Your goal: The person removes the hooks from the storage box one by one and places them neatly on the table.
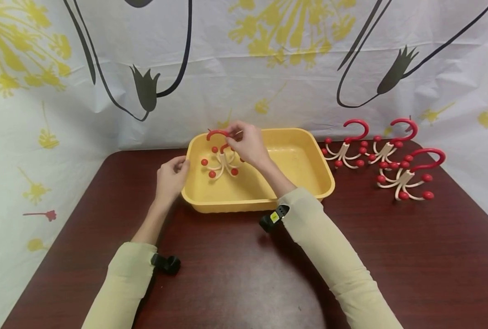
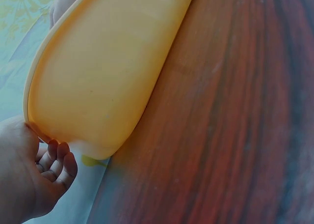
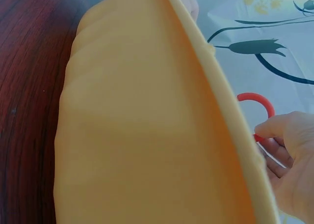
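A yellow plastic basin (image 1: 299, 171) stands at the back of the table. My right hand (image 1: 248, 144) pinches the red hook of a cream rotating hook hanger (image 1: 222, 165) whose curved arms end in red balls. That hanger is upright within the left half of the basin. In the right wrist view the basin wall hides its arms, while the red hook (image 3: 269, 106) shows between thumb and fingers. At the basin's left end, my left hand (image 1: 171, 178) grips the rim, with its fingers curled under the edge in the left wrist view.
To the right of the basin stand three more such hangers: one nearest the basin (image 1: 344, 153), one behind (image 1: 385, 151) and one in front (image 1: 404, 180). A patterned white sheet (image 1: 244, 82) hangs right behind the dark wooden table (image 1: 227, 274).
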Tool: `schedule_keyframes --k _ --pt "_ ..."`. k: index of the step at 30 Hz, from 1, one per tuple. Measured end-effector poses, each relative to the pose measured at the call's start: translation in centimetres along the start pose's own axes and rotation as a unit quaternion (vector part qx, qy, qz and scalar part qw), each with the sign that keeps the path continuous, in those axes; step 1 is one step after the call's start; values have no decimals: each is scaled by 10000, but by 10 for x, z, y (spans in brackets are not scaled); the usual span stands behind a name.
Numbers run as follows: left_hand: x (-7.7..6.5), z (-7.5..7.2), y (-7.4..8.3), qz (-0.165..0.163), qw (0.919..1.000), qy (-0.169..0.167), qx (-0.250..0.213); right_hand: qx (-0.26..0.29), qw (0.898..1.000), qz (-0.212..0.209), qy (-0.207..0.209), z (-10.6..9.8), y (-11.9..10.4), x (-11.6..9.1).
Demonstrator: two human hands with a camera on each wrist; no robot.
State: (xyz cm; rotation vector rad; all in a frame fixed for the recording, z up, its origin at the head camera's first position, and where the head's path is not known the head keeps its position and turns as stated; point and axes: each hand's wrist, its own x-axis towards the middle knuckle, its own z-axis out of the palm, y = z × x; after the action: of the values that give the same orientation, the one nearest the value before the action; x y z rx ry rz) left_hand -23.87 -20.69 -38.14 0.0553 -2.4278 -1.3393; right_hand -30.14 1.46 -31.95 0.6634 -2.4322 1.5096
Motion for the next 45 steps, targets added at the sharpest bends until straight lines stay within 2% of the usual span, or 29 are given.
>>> schedule_keyframes --k 10,19,26,37,45 --pt "-1 0 1 -20 10000 -32 -56 124 9995 -206 183 -19 -5 -7" --pt "-1 -2 0 -9 10000 -45 -32 113 9966 -575 574 -39 -13 -13" --pt "0 -2 -2 8 10000 -36 3 365 9890 -1078 941 -57 -25 -19" --pt "1 0 -2 57 9999 -56 -63 596 9759 -1531 1435 -88 -42 -34" --pt "0 0 -2 41 10000 -56 -41 667 9729 -1287 1802 -112 -51 -47"
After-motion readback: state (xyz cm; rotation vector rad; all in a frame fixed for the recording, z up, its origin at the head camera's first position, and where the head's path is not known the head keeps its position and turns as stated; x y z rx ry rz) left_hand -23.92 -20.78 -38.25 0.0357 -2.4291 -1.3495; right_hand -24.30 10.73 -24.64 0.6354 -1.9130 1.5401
